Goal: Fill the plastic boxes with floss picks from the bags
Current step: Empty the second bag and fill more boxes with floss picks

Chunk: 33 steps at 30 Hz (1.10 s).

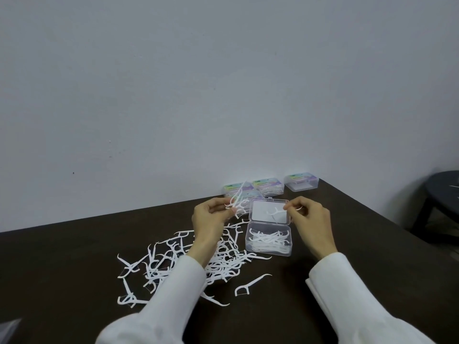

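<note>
Sitting open on the dark table point(347, 269), the plastic box point(268, 242) is partly filled with floss picks, its lid point(270, 211) tipped back. The right hand point(308, 219) pinches one floss pick point(275, 212) over the lid; the left hand point(211, 219) pinches a small bunch point(237, 202). These look featherlight, stiff and snag-prone — best taken by the handle, not the thread. A loose heap point(198, 261) lies left of the box — closed boxes point(268, 186) line the wall point(223, 83).
</note>
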Tool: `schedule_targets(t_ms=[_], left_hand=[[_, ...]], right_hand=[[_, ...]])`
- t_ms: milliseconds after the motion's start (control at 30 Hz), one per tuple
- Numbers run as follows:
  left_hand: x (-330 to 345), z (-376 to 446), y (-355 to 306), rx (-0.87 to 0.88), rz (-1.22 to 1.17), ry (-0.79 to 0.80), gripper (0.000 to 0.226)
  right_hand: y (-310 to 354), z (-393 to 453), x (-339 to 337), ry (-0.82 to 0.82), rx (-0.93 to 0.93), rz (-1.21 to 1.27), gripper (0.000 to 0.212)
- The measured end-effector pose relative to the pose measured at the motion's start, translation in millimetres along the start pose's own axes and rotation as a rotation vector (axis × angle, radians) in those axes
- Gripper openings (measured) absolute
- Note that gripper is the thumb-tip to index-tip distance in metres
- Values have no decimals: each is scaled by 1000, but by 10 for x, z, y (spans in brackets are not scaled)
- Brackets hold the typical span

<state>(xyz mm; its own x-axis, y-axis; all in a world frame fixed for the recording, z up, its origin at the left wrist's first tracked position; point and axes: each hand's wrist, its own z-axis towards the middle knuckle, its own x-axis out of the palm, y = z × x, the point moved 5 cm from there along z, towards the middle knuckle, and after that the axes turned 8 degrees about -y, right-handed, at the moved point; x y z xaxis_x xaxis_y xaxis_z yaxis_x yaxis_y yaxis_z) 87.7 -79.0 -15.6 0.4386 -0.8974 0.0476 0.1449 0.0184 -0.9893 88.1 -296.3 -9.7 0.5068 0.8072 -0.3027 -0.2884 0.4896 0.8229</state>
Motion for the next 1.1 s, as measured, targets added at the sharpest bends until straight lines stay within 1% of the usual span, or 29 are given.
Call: schedule_targets(t_ms=[100, 200, 267, 467, 533, 667, 833, 1000, 1100], left_hand=[[22, -4, -15, 20, 24, 24, 22], [183, -82, -28, 46, 69, 136, 24], [304, -134, -22, 66, 115, 179, 23], [610, -231, 74, 60, 151, 206, 19], [666, -250, 84, 88, 184, 232, 20], [656, -237, 71, 139, 227, 254, 26], [604, -175, 76, 130, 193, 266, 34], [567, -150, 33, 150, 167, 251, 34], [573, -151, -8, 175, 108, 263, 29]], right_hand=[[7, 19, -14, -11, 11, 9, 9], [59, 21, -67, -42, -3, 47, 9], [88, 12, -110, -78, -4, 100, 9], [155, -7, -239, -249, -41, 182, 10], [156, -5, -252, -272, -46, 191, 10], [150, -4, -234, -259, -44, 200, 13], [149, -17, -199, -230, -37, 205, 14], [129, -14, -181, -206, -24, 194, 13], [88, -4, -138, -149, 6, 179, 14]])
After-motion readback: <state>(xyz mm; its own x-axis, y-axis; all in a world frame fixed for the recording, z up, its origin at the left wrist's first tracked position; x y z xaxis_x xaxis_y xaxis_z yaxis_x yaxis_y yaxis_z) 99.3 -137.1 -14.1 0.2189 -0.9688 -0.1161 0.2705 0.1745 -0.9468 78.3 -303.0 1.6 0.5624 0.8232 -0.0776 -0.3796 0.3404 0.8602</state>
